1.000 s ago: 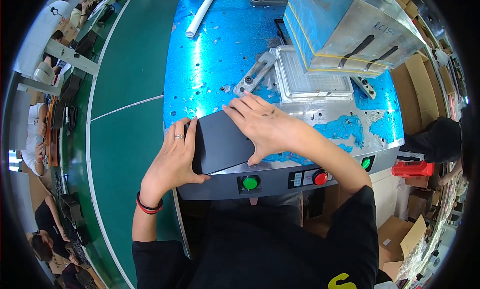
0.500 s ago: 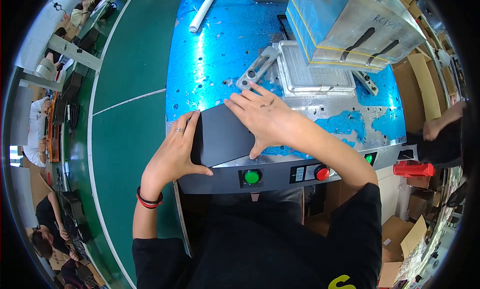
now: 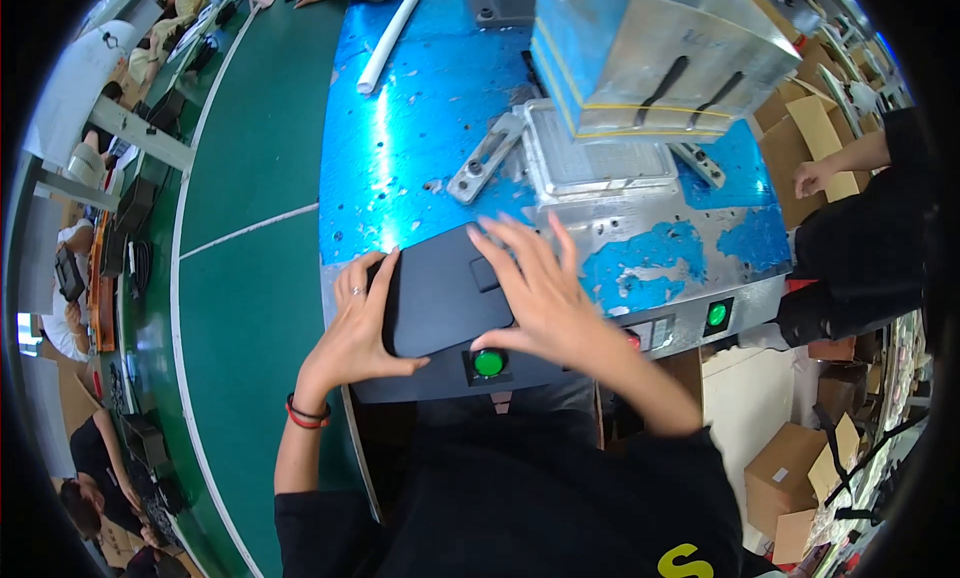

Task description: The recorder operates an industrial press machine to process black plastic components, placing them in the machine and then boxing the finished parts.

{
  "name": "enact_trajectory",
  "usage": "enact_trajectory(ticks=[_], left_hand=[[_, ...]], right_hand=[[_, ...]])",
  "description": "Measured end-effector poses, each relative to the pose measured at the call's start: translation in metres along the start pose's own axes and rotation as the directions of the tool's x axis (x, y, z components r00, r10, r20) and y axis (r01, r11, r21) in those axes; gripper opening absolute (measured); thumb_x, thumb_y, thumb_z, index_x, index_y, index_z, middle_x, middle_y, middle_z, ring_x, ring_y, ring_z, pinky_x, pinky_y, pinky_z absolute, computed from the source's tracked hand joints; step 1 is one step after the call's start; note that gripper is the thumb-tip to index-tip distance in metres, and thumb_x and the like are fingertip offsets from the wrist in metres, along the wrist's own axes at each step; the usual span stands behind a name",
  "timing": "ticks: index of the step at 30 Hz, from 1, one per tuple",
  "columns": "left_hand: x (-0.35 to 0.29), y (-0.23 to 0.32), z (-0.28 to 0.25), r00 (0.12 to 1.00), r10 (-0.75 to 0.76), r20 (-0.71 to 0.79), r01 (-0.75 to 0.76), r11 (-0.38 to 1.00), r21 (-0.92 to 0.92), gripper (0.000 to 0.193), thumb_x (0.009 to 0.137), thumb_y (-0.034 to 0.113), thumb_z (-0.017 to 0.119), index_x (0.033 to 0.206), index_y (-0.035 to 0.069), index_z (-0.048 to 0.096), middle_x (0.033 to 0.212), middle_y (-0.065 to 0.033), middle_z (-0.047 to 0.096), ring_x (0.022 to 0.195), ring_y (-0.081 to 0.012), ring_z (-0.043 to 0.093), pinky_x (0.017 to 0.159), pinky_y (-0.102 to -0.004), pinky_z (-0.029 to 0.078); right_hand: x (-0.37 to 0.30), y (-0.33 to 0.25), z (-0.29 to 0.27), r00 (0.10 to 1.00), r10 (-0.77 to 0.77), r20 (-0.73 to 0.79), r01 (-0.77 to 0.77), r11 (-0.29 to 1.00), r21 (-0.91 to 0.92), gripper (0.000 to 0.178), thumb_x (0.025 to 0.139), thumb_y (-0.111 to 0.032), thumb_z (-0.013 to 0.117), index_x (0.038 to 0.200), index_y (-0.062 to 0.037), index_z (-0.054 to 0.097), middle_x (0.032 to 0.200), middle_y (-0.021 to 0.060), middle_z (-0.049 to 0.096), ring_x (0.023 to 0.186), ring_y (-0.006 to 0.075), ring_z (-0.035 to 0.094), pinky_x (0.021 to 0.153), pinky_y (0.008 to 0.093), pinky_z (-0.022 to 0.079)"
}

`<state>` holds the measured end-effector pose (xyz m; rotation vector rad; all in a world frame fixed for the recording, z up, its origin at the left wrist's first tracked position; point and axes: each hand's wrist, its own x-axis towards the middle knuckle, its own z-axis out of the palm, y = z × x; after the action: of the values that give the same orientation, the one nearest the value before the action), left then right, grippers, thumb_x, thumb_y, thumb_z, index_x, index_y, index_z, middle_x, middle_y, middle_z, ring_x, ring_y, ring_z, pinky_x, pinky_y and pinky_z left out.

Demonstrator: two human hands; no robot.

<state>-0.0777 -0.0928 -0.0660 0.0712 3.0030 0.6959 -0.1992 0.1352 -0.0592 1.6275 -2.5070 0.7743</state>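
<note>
A dark grey flat rectangular panel with rounded corners lies tilted at the front left of the machine table. Near its right end is a small square outline. My left hand grips its left end, fingers along the far side and thumb at the near edge. Over the right end is my right hand, slightly blurred, its fingers spread and thumb by the near corner; whether it touches the panel is unclear. Behind the hands sits a silvery rectangular mould, below a large metal press block.
A green button lies just below the panel, another green button further right. A slotted metal clamp stands beside the mould. A white tube rests at the back left. At right, a co-worker's hand is near cardboard boxes.
My right hand has shifted right and its fingers have spread, uncovering the square outline. My left hand keeps its hold. The view has shifted, and another person's arm has appeared at the top.
</note>
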Motion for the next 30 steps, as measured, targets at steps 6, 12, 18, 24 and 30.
enact_trajectory(ticks=[6, 12, 18, 24, 30], left_hand=[[0.042, 0.053, -0.002, 0.977, 0.199, -0.077, -0.211, 0.953, -0.217, 0.122, 0.051, 0.038, 0.085, 0.146, -0.002, 0.018, 0.135, -0.0250, 0.026, 0.125, -0.0428, 0.028, 0.107, -0.0480, 0.027], [0.154, 0.087, 0.037, 0.909, 0.371, -0.192, -0.396, 0.911, -0.113, 0.112, 0.057, 0.042, 0.082, 0.141, -0.007, 0.026, 0.134, -0.0294, 0.028, 0.126, -0.0479, 0.027, 0.108, -0.0504, 0.026], [0.234, 0.094, 0.028, 0.959, 0.272, -0.080, -0.282, 0.943, -0.176, 0.085, 0.073, 0.056, 0.070, 0.132, -0.001, 0.046, 0.132, -0.0276, 0.047, 0.129, -0.0442, 0.035, 0.111, -0.0462, 0.024], [0.225, 0.074, 0.032, 0.911, 0.389, -0.137, -0.393, 0.920, 0.005, 0.074, 0.082, 0.052, 0.064, 0.132, 0.000, 0.047, 0.134, -0.0266, 0.045, 0.129, -0.0450, 0.034, 0.111, -0.0449, 0.026], [0.194, 0.077, 0.036, 0.902, 0.403, -0.157, -0.348, 0.891, 0.292, 0.065, 0.092, 0.041, 0.051, 0.143, 0.003, 0.034, 0.135, -0.0234, 0.044, 0.125, -0.0406, 0.041, 0.110, -0.0421, 0.027]], right_hand=[[-0.102, -0.004, -0.009, 0.762, 0.647, 0.041, -0.362, 0.373, 0.854, 0.047, 0.096, -0.026, 0.051, 0.132, 0.0038, 0.045, 0.126, 0.0135, 0.055, 0.115, 0.0230, 0.052, 0.100, 0.0337, 0.038], [-0.060, 0.112, -0.049, 0.556, 0.718, -0.419, 0.055, 0.472, 0.880, 0.052, 0.101, -0.024, 0.041, 0.145, -0.0008, 0.024, 0.140, 0.0223, 0.043, 0.128, 0.0273, 0.046, 0.108, 0.0384, 0.032], [-0.030, 0.224, -0.068, 0.542, 0.768, -0.341, 0.112, 0.336, 0.935, 0.058, 0.096, -0.017, 0.053, 0.140, 0.0080, 0.024, 0.115, 0.0165, 0.060, 0.101, 0.0188, 0.060, 0.090, 0.0293, 0.049], [-0.032, 0.220, -0.049, 0.539, 0.811, -0.228, 0.019, 0.259, 0.966, 0.056, 0.094, -0.017, 0.055, 0.136, 0.0067, 0.026, 0.117, 0.0163, 0.058, 0.102, 0.0214, 0.061, 0.090, 0.0311, 0.051], [-0.050, 0.201, -0.056, 0.598, 0.799, -0.065, -0.061, 0.127, 0.990, 0.039, 0.097, -0.019, 0.048, 0.130, -0.0003, 0.037, 0.127, 0.0180, 0.055, 0.119, 0.0233, 0.053, 0.099, 0.0353, 0.042]])
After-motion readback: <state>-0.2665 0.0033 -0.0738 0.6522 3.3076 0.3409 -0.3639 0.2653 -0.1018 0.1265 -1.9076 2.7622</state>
